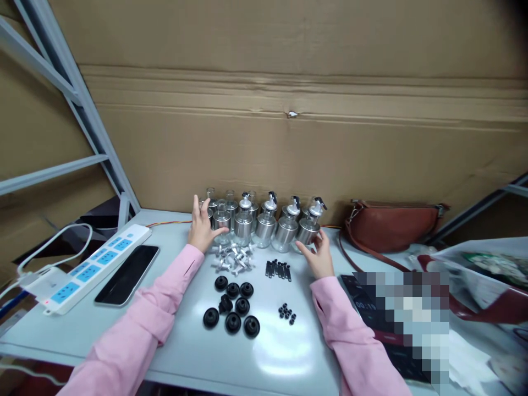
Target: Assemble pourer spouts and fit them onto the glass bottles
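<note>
Bottles (285, 232) stood close together at the back of the table (185, 352), before the cardboard (289, 159). The left hand (201, 227) was spread and unclenched at the group's left end; the right hand (320, 258) curved around the rightmost bottle's side, whether gripping or merely touching could not be told. Sideways pressure from either hand could have toppled crowded neighbours; a low left wrist could have scattered the white fittings (234, 259). Counts: pump heads (293, 207), four; bottles, at least nine, rear ones partly hidden; black caps (233, 323), eight; black beads (287, 314), about ten; black strips (279, 269), several, overlapping; white fittings, heaped beyond counting.
</note>
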`<act>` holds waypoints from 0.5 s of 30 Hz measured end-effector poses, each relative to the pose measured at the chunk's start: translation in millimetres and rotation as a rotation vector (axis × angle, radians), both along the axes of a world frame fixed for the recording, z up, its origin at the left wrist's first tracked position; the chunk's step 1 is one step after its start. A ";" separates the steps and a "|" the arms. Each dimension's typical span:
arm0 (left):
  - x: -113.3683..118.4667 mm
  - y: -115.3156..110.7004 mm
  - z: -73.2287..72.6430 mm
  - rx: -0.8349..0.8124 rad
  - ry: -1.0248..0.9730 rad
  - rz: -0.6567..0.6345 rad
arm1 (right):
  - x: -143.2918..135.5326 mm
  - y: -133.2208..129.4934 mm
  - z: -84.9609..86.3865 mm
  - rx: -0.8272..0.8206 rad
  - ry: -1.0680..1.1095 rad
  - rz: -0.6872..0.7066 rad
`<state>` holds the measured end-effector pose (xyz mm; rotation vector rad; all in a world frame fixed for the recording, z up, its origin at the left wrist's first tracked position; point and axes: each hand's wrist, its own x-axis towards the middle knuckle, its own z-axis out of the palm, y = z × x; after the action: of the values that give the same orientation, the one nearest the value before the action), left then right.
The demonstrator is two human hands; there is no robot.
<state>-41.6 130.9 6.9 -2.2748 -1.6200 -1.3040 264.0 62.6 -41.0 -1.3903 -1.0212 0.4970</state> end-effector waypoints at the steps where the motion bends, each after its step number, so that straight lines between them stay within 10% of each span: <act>1: 0.3 -0.5 0.0 0.001 -0.006 0.013 | 0.0 -0.1 -0.1 -0.002 -0.001 -0.003; 8: -2.1 -5.9 -5.1 0.024 0.028 0.048 | -3.1 -3.0 5.5 -0.004 -0.002 -0.082; 15: -18.7 -33.6 -11.5 0.148 -0.040 -0.124 | -27.7 -49.5 52.7 0.181 0.017 -0.174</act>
<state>-60.3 97.4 -4.6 -2.3059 -1.3624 -1.4528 236.4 13.1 11.6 -1.2967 -0.8993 0.2800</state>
